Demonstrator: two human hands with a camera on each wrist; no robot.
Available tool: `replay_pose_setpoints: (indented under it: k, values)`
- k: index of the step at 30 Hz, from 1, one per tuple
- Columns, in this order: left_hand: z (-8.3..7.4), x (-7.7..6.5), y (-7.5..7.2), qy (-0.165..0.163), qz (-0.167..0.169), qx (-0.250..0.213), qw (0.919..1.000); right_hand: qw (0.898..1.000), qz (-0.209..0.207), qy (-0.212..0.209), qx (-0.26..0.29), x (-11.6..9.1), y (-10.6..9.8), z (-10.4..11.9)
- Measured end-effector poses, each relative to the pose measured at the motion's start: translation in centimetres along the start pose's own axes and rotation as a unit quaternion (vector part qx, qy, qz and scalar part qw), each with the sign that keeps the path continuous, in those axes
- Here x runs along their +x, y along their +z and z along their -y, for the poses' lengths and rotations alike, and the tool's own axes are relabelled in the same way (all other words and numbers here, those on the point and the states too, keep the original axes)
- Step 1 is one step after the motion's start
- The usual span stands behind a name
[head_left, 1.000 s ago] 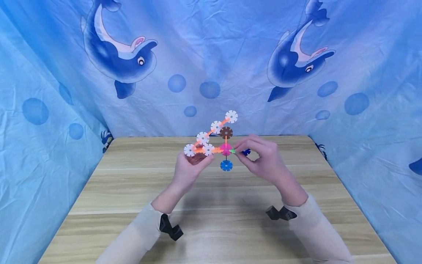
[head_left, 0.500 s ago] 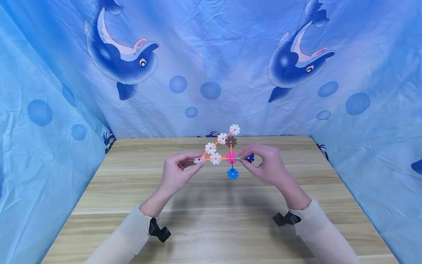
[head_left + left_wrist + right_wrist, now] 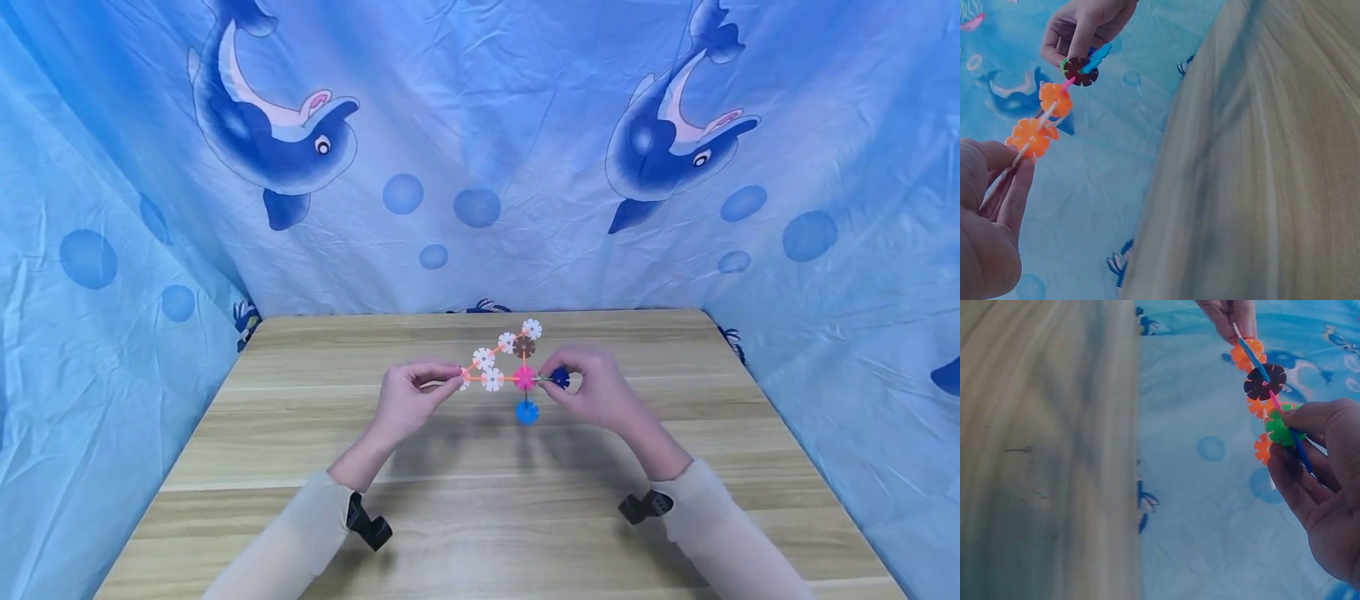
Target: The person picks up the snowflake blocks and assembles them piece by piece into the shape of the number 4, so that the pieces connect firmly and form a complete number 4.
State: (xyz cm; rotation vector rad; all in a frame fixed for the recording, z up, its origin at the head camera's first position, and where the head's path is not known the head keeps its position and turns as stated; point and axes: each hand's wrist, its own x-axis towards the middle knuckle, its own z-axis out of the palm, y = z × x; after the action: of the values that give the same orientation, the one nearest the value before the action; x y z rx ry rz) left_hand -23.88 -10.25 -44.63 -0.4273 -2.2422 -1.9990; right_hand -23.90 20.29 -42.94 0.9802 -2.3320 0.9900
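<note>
Both hands hold a joined chain of notched plastic snowflake discs above the table. My left hand pinches the white disc at its left corner, mostly covered by fingertips. White discs alternate with orange discs along two branches from that corner. One branch meets a pink disc, which has a brown disc above and a light blue disc below. On the pink disc's right, my right hand pinches a green disc between thumb and fingers. Beside it sits a dark blue disc.
A wood-grain table lies under the hands, carrying their shadows. Blue cloth with printed dolphins hangs behind it and along both sides. A dark camera is strapped to the left wrist, another camera to the right.
My left hand has shifted from below the white discs to a pinch at the left corner. Both hands and the disc chain have come lower in the head view; the right hand keeps its pinch.
</note>
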Motion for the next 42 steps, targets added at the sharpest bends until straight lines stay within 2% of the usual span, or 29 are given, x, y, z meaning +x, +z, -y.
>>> replay_pose_setpoints:
  k: [7,15,23,32,42]
  values:
    - [2.3,0.6,-0.1,-0.028,0.006,0.057,0.9979,0.997,0.039,0.061,-0.004,-0.7,1.8,-1.3]
    - [4.9,1.2,0.0,-0.072,0.01,0.072,0.9948,0.995,0.063,0.083,0.008,-1.1,3.6,-2.9]
    - [6.8,1.8,0.2,-0.102,0.017,0.093,0.9903,0.986,0.089,0.136,-0.026,-1.3,5.0,-4.2]
    - [8.2,2.0,0.4,-0.14,0.021,0.105,0.9844,0.972,0.133,0.192,-0.024,-1.5,6.0,-4.8]
    - [9.0,1.9,0.1,-0.152,0.041,0.133,0.9785,0.969,0.15,0.193,-0.02,-1.9,6.8,-5.4]
